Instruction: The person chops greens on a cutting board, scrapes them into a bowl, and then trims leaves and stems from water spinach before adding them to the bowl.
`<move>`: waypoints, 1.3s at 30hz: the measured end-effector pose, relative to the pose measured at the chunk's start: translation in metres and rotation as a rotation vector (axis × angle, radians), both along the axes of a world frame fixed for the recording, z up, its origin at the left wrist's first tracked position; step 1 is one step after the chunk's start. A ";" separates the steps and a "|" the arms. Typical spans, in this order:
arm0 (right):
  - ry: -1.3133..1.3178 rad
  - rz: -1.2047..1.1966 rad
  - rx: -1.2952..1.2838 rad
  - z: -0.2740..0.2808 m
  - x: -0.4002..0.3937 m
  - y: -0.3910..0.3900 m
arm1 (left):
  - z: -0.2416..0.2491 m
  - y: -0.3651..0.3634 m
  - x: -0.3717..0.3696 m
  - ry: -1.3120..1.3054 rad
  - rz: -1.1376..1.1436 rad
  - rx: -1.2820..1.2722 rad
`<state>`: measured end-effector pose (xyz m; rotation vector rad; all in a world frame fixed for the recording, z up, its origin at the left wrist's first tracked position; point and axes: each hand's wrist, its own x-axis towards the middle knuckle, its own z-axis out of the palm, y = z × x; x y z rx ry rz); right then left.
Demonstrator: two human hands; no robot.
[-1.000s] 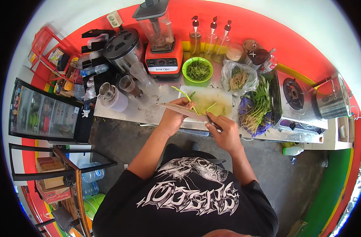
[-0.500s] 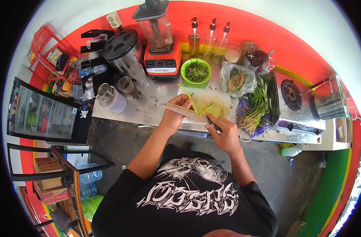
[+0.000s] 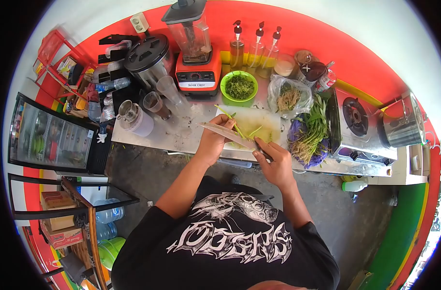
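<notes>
My right hand (image 3: 274,162) is closed around the handle of a kitchen knife (image 3: 233,136), its blade pointing left across the front of my left hand. Thin green stems (image 3: 236,123) are pinched in my left hand (image 3: 215,141), just behind the blade; their lower ends are hidden by it. Beneath both hands lies a pale cutting board (image 3: 273,126), with a loose piece of green stem (image 3: 255,131) on it. Behind the board stands a lime-green bowl (image 3: 226,96) of chopped greens (image 3: 240,87).
Right of the board, leafy greens with roots (image 3: 313,130) lie on purple plastic, near a clear bag of rooted greens (image 3: 289,99). A gas stove (image 3: 358,130) carries a metal pot (image 3: 404,121). A blender (image 3: 197,72), pump bottles (image 3: 256,50) and plastic jugs (image 3: 157,106) line the counter.
The knife blade has shifted slightly and now covers the lower ends of the stems, which earlier showed in front of it. Both hands keep their holds.
</notes>
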<state>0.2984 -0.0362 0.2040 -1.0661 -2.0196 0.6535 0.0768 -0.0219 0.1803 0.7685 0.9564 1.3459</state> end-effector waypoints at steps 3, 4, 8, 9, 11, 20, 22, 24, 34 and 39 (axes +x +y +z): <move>0.007 -0.005 -0.001 -0.003 0.000 0.000 | 0.005 -0.003 0.003 0.029 -0.002 -0.015; 0.007 -0.005 -0.002 -0.002 0.000 -0.001 | 0.004 -0.004 0.005 0.024 -0.019 -0.002; 0.003 -0.021 0.024 -0.002 -0.001 -0.002 | 0.001 -0.005 0.008 0.033 -0.030 0.016; 0.000 -0.030 0.040 -0.002 -0.001 -0.002 | 0.000 -0.005 0.008 0.032 -0.030 0.015; -0.001 -0.038 0.037 -0.004 -0.001 -0.002 | -0.001 -0.006 0.009 0.039 -0.023 0.016; 0.014 -0.037 0.020 -0.003 -0.002 -0.003 | 0.002 -0.008 0.010 0.036 -0.075 0.029; 0.011 -0.024 0.016 -0.002 -0.004 -0.004 | 0.002 -0.009 0.010 0.014 -0.081 0.043; 0.028 -0.048 0.014 -0.004 -0.005 -0.003 | 0.001 -0.010 0.010 -0.009 -0.086 0.059; 0.015 -0.027 0.012 -0.003 -0.012 -0.004 | -0.005 -0.012 0.004 -0.099 -0.104 0.004; 0.026 -0.012 -0.017 -0.001 -0.015 -0.004 | 0.004 -0.013 -0.001 -0.082 -0.117 -0.034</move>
